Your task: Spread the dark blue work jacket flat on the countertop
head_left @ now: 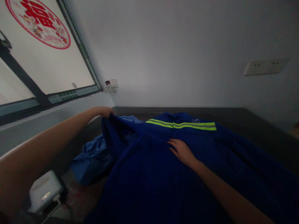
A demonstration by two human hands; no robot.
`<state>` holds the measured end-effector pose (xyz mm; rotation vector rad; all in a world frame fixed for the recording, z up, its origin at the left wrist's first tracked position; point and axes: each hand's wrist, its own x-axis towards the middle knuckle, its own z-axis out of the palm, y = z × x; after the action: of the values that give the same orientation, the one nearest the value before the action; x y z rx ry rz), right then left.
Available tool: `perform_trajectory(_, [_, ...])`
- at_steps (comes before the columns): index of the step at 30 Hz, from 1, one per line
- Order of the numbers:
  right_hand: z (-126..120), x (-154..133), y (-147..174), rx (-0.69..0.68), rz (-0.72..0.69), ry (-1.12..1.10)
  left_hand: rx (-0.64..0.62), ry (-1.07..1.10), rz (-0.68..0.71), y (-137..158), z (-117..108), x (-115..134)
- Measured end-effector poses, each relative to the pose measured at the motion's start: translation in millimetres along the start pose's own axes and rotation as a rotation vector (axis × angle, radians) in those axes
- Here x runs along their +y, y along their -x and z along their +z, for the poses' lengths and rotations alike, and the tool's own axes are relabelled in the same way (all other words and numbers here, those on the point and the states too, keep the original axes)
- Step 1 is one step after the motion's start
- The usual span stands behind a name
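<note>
A dark blue work jacket (154, 168) with a yellow-green reflective stripe across its chest lies spread out in front of me, collar toward the wall. My left hand (104, 111) is closed on the jacket's left-side sleeve and holds it raised off the surface. The fingertips are partly hidden by the cloth. My right hand (182, 151) rests flat on the jacket's chest, just below the stripe, fingers stretched out. The other sleeve reaches away to the right. Beneath the lifted sleeve lies a crumpled lighter blue garment (93, 158).
A dark tabletop (233, 116) meets the pale wall behind. At the lower left sits a white box-shaped device (45, 189) with a cable. A window (58, 68) with a red round sticker is on the left. Wall sockets (266, 67) are at right and in the corner.
</note>
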<state>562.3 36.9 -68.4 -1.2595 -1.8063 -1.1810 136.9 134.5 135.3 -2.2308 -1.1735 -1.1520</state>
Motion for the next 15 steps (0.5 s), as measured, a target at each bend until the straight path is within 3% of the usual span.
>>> perform_trajectory(4, [-1,-2,0,0.008,-0.002,-0.048,0.205,-0.357,-0.085,-13,-42,22])
perform_trajectory(7, [-4,-3,-1,0.020,0.056,-0.078,0.458,-0.398,0.056,-7,-61,37])
perform_trajectory(10, [-5,-4,-1,0.003,0.095,-0.072,0.660,-0.363,0.191,0,-67,31])
perform_trajectory(11, [-5,-5,-1,0.001,0.098,-0.064,0.713,-0.335,0.161,2,-66,22])
perform_trajectory(13, [-4,-5,-1,0.002,0.098,-0.048,0.776,-0.246,-0.029,2,-58,0])
perform_trajectory(15, [-3,-6,-1,0.000,0.096,-0.036,0.665,-0.116,-0.233,0,-42,-25])
